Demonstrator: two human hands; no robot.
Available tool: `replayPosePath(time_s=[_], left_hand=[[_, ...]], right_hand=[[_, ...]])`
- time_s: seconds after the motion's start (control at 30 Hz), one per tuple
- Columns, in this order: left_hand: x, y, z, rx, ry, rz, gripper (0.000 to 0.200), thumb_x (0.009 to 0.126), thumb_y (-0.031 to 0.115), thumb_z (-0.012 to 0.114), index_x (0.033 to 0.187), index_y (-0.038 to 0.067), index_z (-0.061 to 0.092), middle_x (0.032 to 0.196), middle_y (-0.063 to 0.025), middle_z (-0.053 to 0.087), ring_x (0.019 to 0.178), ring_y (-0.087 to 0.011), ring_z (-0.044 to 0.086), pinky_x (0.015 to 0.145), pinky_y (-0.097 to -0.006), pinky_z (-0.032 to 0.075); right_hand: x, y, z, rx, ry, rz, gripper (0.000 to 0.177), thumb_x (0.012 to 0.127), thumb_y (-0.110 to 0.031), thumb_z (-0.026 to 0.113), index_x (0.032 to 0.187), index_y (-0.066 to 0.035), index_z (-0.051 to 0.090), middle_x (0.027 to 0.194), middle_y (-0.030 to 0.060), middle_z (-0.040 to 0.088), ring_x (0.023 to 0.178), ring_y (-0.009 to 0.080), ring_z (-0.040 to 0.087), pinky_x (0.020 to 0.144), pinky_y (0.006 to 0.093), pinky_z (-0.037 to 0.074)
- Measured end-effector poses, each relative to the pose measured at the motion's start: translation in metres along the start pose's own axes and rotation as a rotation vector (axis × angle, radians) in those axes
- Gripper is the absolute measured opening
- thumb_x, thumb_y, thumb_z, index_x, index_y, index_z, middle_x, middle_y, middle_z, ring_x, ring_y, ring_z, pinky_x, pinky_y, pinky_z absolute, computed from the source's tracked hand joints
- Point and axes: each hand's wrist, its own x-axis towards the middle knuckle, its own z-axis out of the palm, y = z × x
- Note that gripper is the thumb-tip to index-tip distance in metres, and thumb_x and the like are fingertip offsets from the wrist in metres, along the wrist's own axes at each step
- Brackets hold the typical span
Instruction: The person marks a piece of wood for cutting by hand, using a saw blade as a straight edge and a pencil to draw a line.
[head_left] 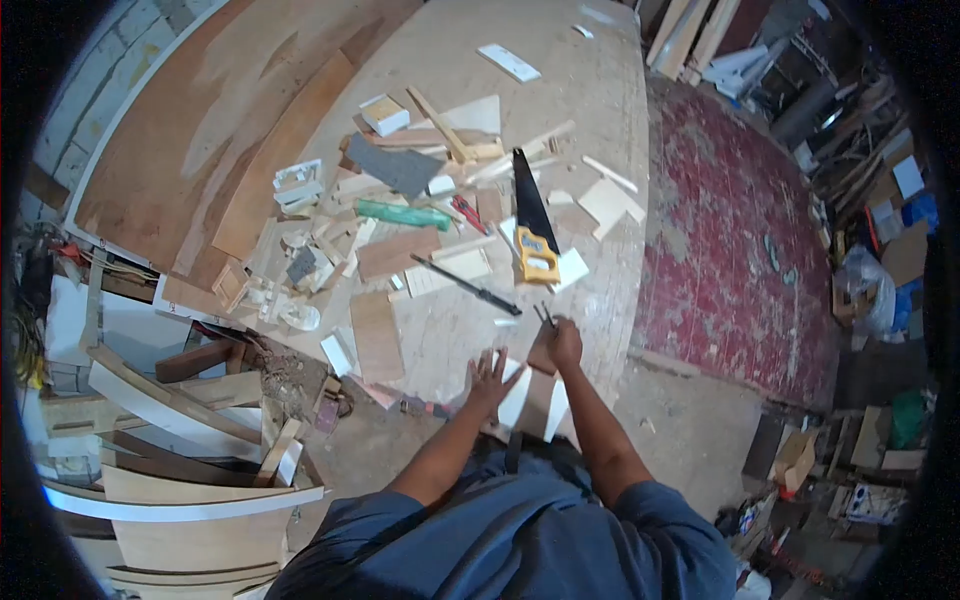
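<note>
At the near edge of the table, my left hand (487, 382) has its fingers spread beside a white piece (514, 395). Closed around a small dark two-pronged tool (544, 316), my right hand (567, 345) is over a brown wooden piece (541, 354); the tool's exact kind is too small to tell. A handsaw (538, 262) with a yellow handle and black blade lies beyond my right hand. To its left rests a long thin dark tool (468, 285). Another brown board (377, 337) lies left of my left hand.
Wood offcuts, a grey cloth-like piece (392, 166), a green roll (404, 214) and red-handled pliers (466, 213) clutter the worktable (610, 130). Large brown sheets (200, 110) lie at left. Curved wooden parts (180, 505) stand lower left; a worn red surface (735, 250) is at right.
</note>
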Motion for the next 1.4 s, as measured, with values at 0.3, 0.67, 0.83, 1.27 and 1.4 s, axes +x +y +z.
replayPosePath(time_s=[0.3, 0.67, 0.83, 1.27, 1.4], left_hand=[[0.001, 0.005, 0.003, 0.111, 0.089, 0.034, 0.161, 0.032, 0.041, 0.097, 0.159, 0.027, 0.0, 0.159, -0.0288, 0.008, 0.146, -0.056, 0.0, 0.114, -0.0706, 0.012], [0.033, 0.087, -0.001, 0.047, 0.118, 0.029, 0.157, 0.038, 0.051, 0.095, 0.159, 0.019, -0.002, 0.154, -0.0373, 0.008, 0.146, -0.0552, -0.001, 0.115, -0.0685, 0.008], [0.052, 0.121, -0.011, 0.132, 0.068, 0.028, 0.158, 0.044, 0.059, 0.091, 0.158, 0.016, -0.009, 0.157, -0.0374, -0.003, 0.147, -0.0543, -0.006, 0.114, -0.069, 0.009], [0.057, 0.118, -0.008, 0.122, 0.015, 0.015, 0.157, 0.045, 0.057, 0.092, 0.158, 0.018, -0.01, 0.158, -0.0364, -0.008, 0.146, -0.0551, -0.01, 0.112, -0.0718, 0.007], [0.06, 0.118, -0.005, 0.008, 0.098, 0.099, 0.155, 0.042, 0.051, 0.093, 0.159, 0.02, -0.005, 0.155, -0.039, -0.001, 0.144, -0.0577, -0.005, 0.112, -0.0715, 0.003]], right_hand=[[-0.049, 0.147, -0.045, 0.763, -0.194, 0.396, 0.011, 0.09, -0.011, 0.063, 0.09, 0.001, 0.064, 0.08, 0.0104, 0.069, 0.068, 0.0154, 0.065, 0.062, 0.0317, 0.054], [-0.119, 0.232, -0.133, 0.72, -0.152, 0.571, 0.009, 0.089, -0.006, 0.055, 0.081, -0.001, 0.055, 0.069, 0.0081, 0.059, 0.056, 0.0183, 0.06, 0.053, 0.035, 0.051], [-0.121, 0.241, -0.133, 0.739, -0.141, 0.57, 0.011, 0.088, -0.009, 0.056, 0.08, -0.002, 0.055, 0.069, 0.0061, 0.057, 0.058, 0.0168, 0.058, 0.055, 0.0337, 0.05], [-0.107, 0.232, -0.073, 0.801, -0.178, 0.582, 0.025, 0.083, -0.016, 0.074, 0.106, -0.007, 0.071, 0.072, 0.0009, 0.059, 0.048, 0.0102, 0.046, 0.041, 0.0278, 0.037], [-0.104, 0.223, -0.088, 0.783, -0.23, 0.685, 0.021, 0.084, -0.015, 0.074, 0.102, -0.006, 0.071, 0.073, 0.0013, 0.061, 0.047, 0.0096, 0.046, 0.039, 0.0275, 0.036]])
